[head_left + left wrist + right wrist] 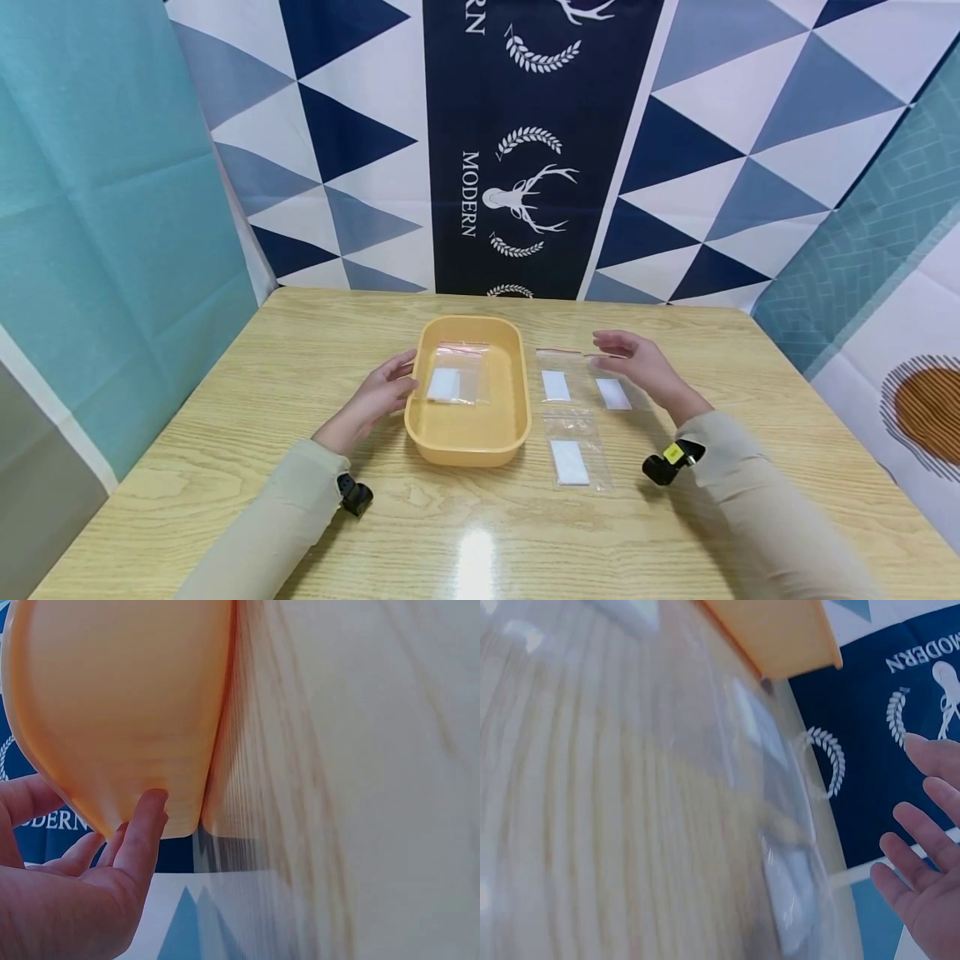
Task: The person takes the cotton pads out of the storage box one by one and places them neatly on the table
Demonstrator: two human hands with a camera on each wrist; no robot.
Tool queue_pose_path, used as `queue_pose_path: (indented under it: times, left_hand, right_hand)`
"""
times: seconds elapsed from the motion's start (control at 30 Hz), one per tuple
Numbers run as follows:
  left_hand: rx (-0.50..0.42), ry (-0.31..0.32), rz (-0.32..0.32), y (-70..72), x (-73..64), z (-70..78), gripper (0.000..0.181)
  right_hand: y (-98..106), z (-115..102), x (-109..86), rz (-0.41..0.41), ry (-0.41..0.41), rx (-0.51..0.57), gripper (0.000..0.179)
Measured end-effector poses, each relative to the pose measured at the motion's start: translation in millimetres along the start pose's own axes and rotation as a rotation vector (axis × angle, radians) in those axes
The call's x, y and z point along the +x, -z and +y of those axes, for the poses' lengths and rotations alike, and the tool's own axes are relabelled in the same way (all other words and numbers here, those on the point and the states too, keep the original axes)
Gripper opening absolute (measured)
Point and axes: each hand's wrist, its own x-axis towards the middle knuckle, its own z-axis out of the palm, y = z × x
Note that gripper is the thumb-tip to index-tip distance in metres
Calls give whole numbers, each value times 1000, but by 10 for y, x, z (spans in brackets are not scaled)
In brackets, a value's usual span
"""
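My left hand [382,390] rests its fingers against the left side of a yellow plastic basin [468,458]. In the left wrist view, one fingertip [155,796] lies along the basin's outer wall. Inside the basin is a clear zip bag [468,379] holding a white rectangular piece [444,384]. My right hand [637,364], fingers extended and apart, hovers over the far right zip bag [633,400], which has a white piece [613,394] in it. The right wrist view shows nothing held in that hand.
Left of that bag lies another zip bag with a white piece [556,386]. Nearer the front is a third zip bag [596,458], also with a white piece [570,462]. All lie on a wood-grain table [420,533]. A patterned cloth [360,167] hangs behind it.
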Motion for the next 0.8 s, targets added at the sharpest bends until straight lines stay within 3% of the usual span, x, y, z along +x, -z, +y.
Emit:
queue_pose_path:
  times: [0.2,0.43,0.8]
  left_hand:
    - [-7,3,6,8,13,-13,60]
    - [-4,11,17,13,27,-20,60]
    - [-1,9,22,9,42,-26,59]
  right_hand:
    - [-88,-192,37,26,-30,99,61]
    - [-194,-253,151,76,-48,217,59]
    - [-386,-455,302,106,-78,266,55]
